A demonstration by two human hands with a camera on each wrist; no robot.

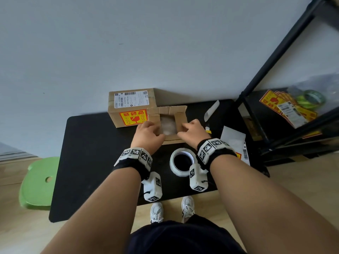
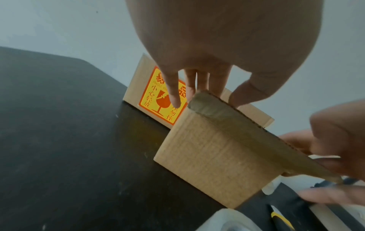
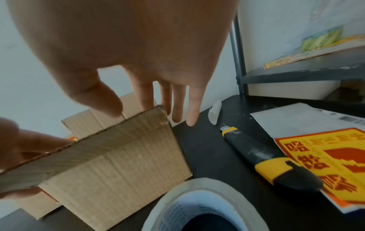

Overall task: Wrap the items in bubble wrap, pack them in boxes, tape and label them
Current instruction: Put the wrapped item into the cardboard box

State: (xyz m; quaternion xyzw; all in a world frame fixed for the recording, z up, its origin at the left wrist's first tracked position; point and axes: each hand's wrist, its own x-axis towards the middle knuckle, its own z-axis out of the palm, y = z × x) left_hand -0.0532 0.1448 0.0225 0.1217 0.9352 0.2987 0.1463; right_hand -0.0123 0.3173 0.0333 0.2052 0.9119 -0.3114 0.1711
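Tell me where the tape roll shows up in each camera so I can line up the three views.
Head: the tape roll lies at centre on the black table, between the wrists, nearer the person than the open box.
Left wrist: only a white sliver at the bottom edge.
Right wrist: large at bottom centre, beside the utility knife.
Shared landmark: the open box.

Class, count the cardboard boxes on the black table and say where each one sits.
2. The sealed, labelled box stands at the back by the wall; the open box sits just right of it, between both hands. Others may be hidden.
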